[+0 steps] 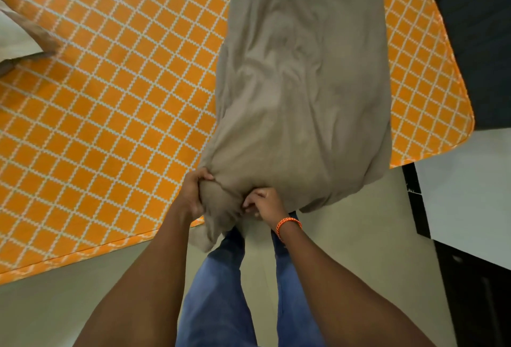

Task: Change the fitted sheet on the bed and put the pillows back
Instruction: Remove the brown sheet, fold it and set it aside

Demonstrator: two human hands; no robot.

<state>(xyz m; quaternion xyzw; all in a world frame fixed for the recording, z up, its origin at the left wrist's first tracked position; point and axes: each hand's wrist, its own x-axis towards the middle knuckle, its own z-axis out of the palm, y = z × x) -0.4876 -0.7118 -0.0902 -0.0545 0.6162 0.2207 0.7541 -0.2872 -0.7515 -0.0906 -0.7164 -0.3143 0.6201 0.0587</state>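
A large pillow (301, 83) in a grey-brown cover lies lengthwise across the near edge of the bed, its near end hanging over the edge. The bed carries an orange sheet (110, 103) with a white lattice pattern. My left hand (193, 194) is closed on the left corner of the cover's near end. My right hand (262, 204), with an orange thread band at the wrist, pinches the bunched cover close beside it. A loose flap of cover hangs down between my hands.
My legs in blue jeans (221, 291) stand on pale floor (345, 249) at the bed's edge. A dark cabinet with a white top (470, 194) stands at the right. Another pillow or cloth (16, 36) lies at the far left of the bed.
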